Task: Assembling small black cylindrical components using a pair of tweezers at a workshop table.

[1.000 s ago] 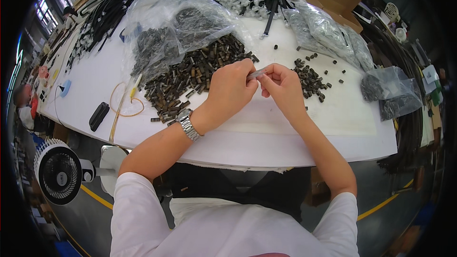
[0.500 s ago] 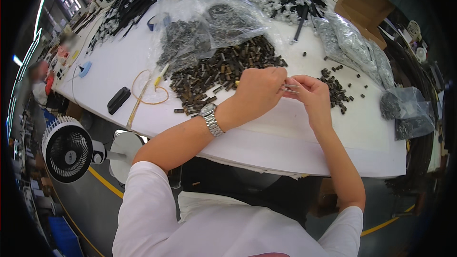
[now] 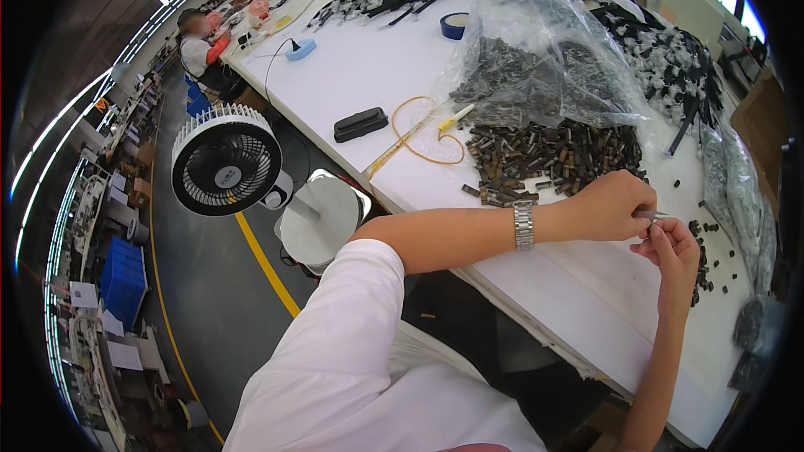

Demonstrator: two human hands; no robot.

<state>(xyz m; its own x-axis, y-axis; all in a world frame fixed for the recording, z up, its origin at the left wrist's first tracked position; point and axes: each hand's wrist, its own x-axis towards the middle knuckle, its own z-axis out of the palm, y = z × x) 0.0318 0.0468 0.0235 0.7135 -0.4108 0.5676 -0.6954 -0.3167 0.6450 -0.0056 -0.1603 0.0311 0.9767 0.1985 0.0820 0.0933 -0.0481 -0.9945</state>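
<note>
Head view: left hand (image 3: 615, 205) and right hand (image 3: 674, 251) pinch one small grey part (image 3: 649, 215) between them.

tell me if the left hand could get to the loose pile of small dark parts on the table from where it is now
Probably yes. The left hand sits right beside the pile of small dark parts, with only bare white table between them. But it is pinching a small piece together with the right hand, so it isn't free.
</note>
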